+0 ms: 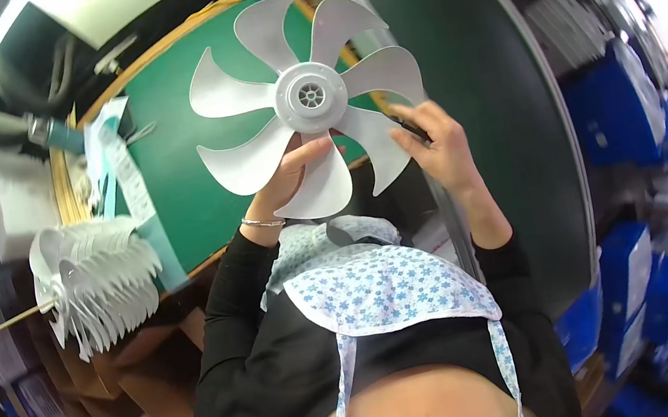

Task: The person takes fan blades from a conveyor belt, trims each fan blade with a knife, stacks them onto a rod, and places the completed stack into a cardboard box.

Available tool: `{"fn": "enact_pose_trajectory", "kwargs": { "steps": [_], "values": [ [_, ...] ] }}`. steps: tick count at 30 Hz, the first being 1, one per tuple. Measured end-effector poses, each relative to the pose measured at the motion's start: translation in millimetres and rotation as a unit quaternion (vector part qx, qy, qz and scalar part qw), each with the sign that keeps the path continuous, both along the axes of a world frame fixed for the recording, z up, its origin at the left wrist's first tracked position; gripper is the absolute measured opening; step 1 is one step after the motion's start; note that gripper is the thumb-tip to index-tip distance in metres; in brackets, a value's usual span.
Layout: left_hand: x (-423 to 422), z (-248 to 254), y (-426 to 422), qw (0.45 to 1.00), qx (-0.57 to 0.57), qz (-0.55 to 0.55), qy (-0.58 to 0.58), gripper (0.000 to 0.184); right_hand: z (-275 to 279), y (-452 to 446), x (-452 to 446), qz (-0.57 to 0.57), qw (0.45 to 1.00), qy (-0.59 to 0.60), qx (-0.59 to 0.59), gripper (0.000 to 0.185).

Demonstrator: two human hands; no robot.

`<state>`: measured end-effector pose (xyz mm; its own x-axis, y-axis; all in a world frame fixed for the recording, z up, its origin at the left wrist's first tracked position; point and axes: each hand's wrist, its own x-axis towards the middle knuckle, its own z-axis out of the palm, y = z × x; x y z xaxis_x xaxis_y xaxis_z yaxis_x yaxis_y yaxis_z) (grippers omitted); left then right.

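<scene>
A white fan blade wheel with several blades and a round ribbed hub faces the camera above the green table. My left hand, a bracelet at its wrist, grips the wheel from below, its fingers on a lower blade and partly hidden behind it. At the wheel's right side, my right hand has its fingers closed round a small dark tool, close to the edge of a right-hand blade. Whether the tool touches the blade cannot be made out.
Stacked white fan wheels sit on a rod at the left. Papers lie on the green tabletop. A dark conveyor belt runs along the right, with blue bins beyond it.
</scene>
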<state>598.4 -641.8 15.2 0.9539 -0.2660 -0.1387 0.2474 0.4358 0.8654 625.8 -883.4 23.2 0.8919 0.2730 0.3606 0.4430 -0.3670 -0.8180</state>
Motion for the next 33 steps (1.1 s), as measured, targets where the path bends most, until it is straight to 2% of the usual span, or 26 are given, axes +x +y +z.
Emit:
{"fn": "enact_pose_trajectory", "kwargs": {
  "steps": [1, 2, 4, 5, 7, 8, 12, 13, 15, 18, 21, 24, 33],
  "values": [
    [-8, -4, 4, 0.999, -0.028, 0.023, 0.024, 0.036, 10, 8, 0, -0.024, 0.995, -0.084, -0.053, 0.031],
    [-15, 8, 1, 0.998, -0.049, 0.025, 0.023, 0.033, 24, 10, 3, -0.009, 0.986, -0.136, -0.092, 0.043],
    [-23, 16, 2, 0.997, -0.07, 0.041, 0.02, 0.033, 46, 25, 4, 0.089, 0.965, -0.203, -0.138, 0.055],
    [-25, 22, 6, 0.995, -0.083, 0.045, 0.027, 0.033, 57, 39, 5, 0.145, 0.955, -0.214, -0.148, 0.058],
    [39, 48, 127, 0.99, -0.108, 0.072, 0.053, 0.033, 75, 181, 82, 0.239, 0.937, -0.193, -0.163, 0.062],
    [52, 46, 154, 0.989, -0.115, 0.086, 0.036, 0.033, 74, 215, 98, 0.26, 0.931, -0.19, -0.17, 0.062],
    [60, 25, 203, 0.996, -0.03, 0.085, -0.01, 0.033, 61, 275, 118, 0.314, 0.912, -0.18, -0.194, 0.062],
    [25, 24, 150, 0.994, -0.055, 0.093, 0.001, 0.032, 63, 222, 83, 0.313, 0.909, -0.183, -0.203, 0.061],
    [28, 21, 166, 0.985, -0.106, 0.133, 0.036, 0.03, 63, 242, 95, 0.336, 0.9, -0.18, -0.211, 0.061],
    [38, 22, 194, 0.977, -0.123, 0.169, 0.047, 0.03, 62, 273, 112, 0.353, 0.89, -0.171, -0.233, 0.059],
    [42, 28, 223, 0.974, -0.098, 0.195, 0.065, 0.042, 68, 302, 119, 0.322, 0.918, -0.123, -0.195, 0.047],
    [43, 28, 232, 0.977, -0.063, 0.19, 0.074, 0.042, 69, 308, 125, 0.282, 0.927, -0.141, -0.202, 0.034],
    [53, 29, 245, 0.971, -0.02, 0.233, 0.055, 0.041, 67, 331, 130, 0.291, 0.93, -0.125, -0.186, 0.034]
  ]
}}
